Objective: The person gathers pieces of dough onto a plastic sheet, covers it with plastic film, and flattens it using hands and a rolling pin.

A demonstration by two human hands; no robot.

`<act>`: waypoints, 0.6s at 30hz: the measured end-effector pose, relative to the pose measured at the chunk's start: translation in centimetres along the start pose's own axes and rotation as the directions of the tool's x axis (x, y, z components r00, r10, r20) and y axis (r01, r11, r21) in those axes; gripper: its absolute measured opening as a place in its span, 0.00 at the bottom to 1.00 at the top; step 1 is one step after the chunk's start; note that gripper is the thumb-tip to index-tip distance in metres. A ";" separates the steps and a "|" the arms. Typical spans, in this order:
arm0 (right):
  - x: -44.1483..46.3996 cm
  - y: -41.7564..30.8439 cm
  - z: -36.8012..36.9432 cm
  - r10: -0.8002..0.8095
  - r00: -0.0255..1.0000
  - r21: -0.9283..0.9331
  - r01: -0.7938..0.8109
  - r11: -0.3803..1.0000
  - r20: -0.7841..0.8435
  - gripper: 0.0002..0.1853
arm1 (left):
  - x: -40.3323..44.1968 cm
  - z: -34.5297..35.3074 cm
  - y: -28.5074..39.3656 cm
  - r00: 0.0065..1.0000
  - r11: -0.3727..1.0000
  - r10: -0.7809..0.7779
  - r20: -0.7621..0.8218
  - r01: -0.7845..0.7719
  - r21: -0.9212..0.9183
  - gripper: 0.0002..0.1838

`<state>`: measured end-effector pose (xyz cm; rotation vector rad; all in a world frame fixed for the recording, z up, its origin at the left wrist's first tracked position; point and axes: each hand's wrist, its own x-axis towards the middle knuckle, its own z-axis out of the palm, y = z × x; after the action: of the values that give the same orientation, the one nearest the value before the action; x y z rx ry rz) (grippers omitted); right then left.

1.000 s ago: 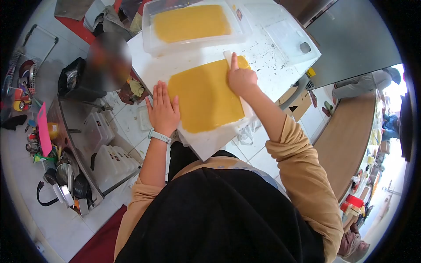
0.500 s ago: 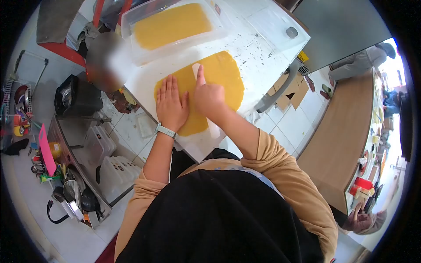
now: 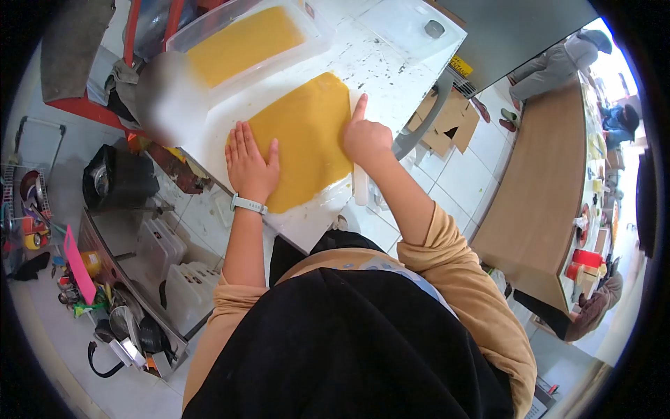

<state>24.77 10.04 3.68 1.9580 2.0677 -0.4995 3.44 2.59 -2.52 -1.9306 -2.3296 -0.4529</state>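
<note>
A flat yellow sheet (image 3: 307, 140), which looks like rolled dough, lies on the white table. My left hand (image 3: 252, 164) rests open on its left part, fingers stretched out, a pale watch band (image 3: 249, 204) at the wrist. Along the sheet's right edge is a long white bar (image 3: 360, 187). My right hand (image 3: 367, 143) grips it near the middle, index finger stretched along its top. The hand covers the bar's middle. I cannot tell whether the bar is round or flat.
Behind the sheet stands a clear plastic tub (image 3: 209, 89) holding another yellow sheet (image 3: 244, 45). A clear lid (image 3: 398, 28) lies at the back right. Cardboard (image 3: 447, 122) is on the floor, and a long wooden counter (image 3: 527, 202) runs along the right, with people beyond it.
My right hand has moved the white bar rightward across the yellow sheet, from its middle to its right edge. My left hand stays flat on the sheet. The view has shifted slightly.
</note>
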 end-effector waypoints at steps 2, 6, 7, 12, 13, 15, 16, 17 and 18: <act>0.5 1.6 1.2 -0.027 0.998 0.044 0.030 0.999 -0.060 0.43 | 0.1 -0.1 -0.2 1.000 1.000 -0.003 0.019 0.003 -0.007 0.40; 1.5 4.9 0.5 -0.147 0.951 0.208 0.207 0.956 -0.272 0.37 | 1.4 0.4 -1.3 0.999 1.000 0.017 0.043 -0.016 -0.010 0.39; 1.9 5.3 -0.6 -0.195 0.915 0.187 0.274 0.944 -0.353 0.36 | 1.6 0.4 -1.6 0.998 1.000 0.028 0.049 -0.028 -0.005 0.39; 5.7 1.6 -2.4 -0.400 0.748 0.036 0.492 0.870 -0.530 0.24 | 2.9 0.7 -3.6 0.994 0.971 0.097 0.047 -0.084 -0.224 0.33; 6.2 0.5 -2.0 -0.348 0.829 0.112 0.434 0.894 -0.437 0.21 | 2.9 0.5 -4.2 0.994 0.948 0.103 0.042 -0.086 -0.307 0.32; 6.5 -1.3 -0.3 -0.299 0.810 0.048 0.372 0.927 -0.505 0.21 | 1.7 -0.7 -5.3 0.998 0.929 0.043 -0.039 -0.054 -0.367 0.30; 6.4 -2.2 0.8 -0.275 0.797 0.020 0.338 0.941 -0.537 0.21 | 0.7 -1.7 -5.7 0.997 0.917 0.011 -0.076 -0.041 -0.397 0.29; 6.4 -2.7 1.6 -0.272 0.783 0.035 0.350 0.936 -0.559 0.21 | -0.2 -2.5 -6.2 0.995 0.898 -0.032 -0.094 -0.013 -0.440 0.28; 5.9 -3.7 1.8 -0.295 0.767 0.025 0.375 0.927 -0.569 0.22 | -1.5 -3.2 -6.6 0.991 0.876 -0.078 -0.107 0.017 -0.483 0.28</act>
<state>20.64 14.51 -0.07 1.9784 2.8536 -0.1285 -3.09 -0.76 -0.96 -1.9522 -2.3461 -1.2254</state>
